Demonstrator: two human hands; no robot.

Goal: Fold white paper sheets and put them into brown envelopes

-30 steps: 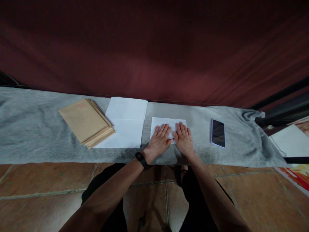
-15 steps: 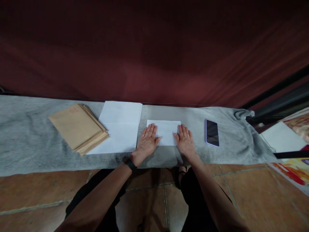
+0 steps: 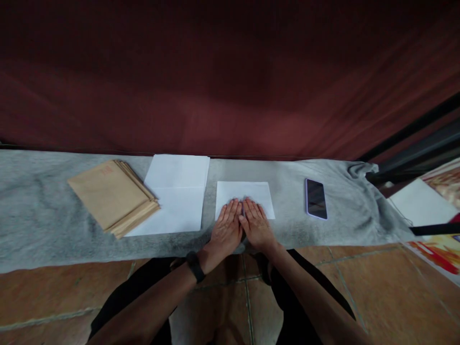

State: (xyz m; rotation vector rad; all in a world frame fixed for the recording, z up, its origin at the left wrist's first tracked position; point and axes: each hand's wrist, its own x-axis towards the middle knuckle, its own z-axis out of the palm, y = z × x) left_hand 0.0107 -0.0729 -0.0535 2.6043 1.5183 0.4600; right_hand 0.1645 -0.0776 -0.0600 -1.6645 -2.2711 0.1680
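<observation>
A folded white sheet of paper point(image 3: 246, 194) lies on the grey cloth point(image 3: 53, 211) that covers the table. My left hand point(image 3: 226, 227) rests flat on the sheet's near edge, fingers stretched out. Pressed close beside it, my right hand point(image 3: 255, 225) also lies flat and open on the near edge. The two hands touch at the sheet's middle. A black band sits on my left wrist.
A stack of white paper point(image 3: 176, 191) lies left of the folded sheet, and a pile of brown envelopes point(image 3: 111, 194) further left. A phone point(image 3: 316, 198) lies face up to the right. A dark red curtain hangs behind. Tiled floor is below.
Half a second ago my hands lay apart at the sheet's left and right ends. Both have slid inward and now meet at its middle, near edge.
</observation>
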